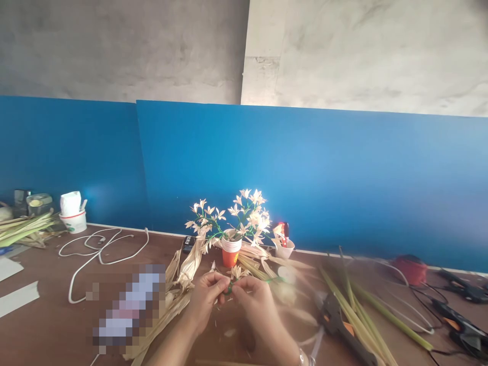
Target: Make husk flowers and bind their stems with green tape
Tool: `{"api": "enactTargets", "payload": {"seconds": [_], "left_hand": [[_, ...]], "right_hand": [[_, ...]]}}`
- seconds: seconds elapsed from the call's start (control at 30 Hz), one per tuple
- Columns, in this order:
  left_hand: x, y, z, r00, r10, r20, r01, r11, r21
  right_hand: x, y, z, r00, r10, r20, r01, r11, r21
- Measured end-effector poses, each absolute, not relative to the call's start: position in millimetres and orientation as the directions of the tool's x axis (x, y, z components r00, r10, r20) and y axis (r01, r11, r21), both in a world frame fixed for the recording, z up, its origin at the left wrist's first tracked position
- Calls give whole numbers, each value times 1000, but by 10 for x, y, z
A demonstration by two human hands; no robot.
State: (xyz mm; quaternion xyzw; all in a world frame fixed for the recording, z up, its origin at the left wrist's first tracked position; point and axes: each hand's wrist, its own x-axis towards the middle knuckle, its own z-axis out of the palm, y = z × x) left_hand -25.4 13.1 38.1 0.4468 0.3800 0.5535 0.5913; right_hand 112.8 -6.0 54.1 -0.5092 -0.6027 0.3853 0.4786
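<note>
My left hand (208,295) and my right hand (257,302) meet over the front of the table, fingertips pinched close together. Between them shows a bit of thin green stem (229,288), mostly hidden by the fingers. A pale corn-husk flower (239,272) sits just beyond the fingertips; whether it joins the stem I cannot tell. Behind the hands, an orange-and-white stack of paper cups (231,253) holds green-stemmed husk flowers (255,216). Dried corn husks (192,262) lie to the left of the cups.
A black glue gun (341,325) lies by long green-yellow leaves (358,315) at the right. Further right are a red object (409,270) and dark cabled tools (463,325). Leftward are a white cable (99,249), a blurred-out object (129,305) and a white cup (73,222). A blue partition (305,168) stands behind.
</note>
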Motion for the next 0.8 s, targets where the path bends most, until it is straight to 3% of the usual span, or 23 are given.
{"api": "enactTargets", "payload": {"seconds": [0.13, 0.23, 0.37, 0.47, 0.57, 0.63, 0.73, 0.8], "left_hand": [[-295, 126, 418, 106, 994, 41, -251, -13, 968], [-323, 131, 445, 107, 991, 83, -176, -63, 982], [-327, 133, 453, 168, 980, 108, -154, -82, 985], [-311, 128, 440, 187, 977, 107, -123, -85, 989], [-282, 127, 406, 157, 984, 87, -62, -78, 995], [-259, 134, 371, 136, 988, 76, -51, -70, 996], [-230, 153, 321, 110, 992, 55, -63, -48, 997], [-218, 165, 304, 92, 995, 37, -59, -32, 998]], "right_hand": [[1110, -101, 578, 0, 971, 239, 244, 232, -942], [1115, -97, 587, -2, 984, 180, 187, 177, -966], [1157, -48, 564, -243, 969, -33, -89, -56, -994], [1187, -12, 536, -347, 935, -77, -136, -131, -982], [1182, 6, 493, -207, 977, -58, 52, -48, -997], [1159, 0, 459, -87, 993, 74, 264, 95, -960], [1117, -36, 420, -3, 918, 397, 618, 314, -721], [1097, -64, 405, 1, 829, 559, 768, 357, -532]]}}
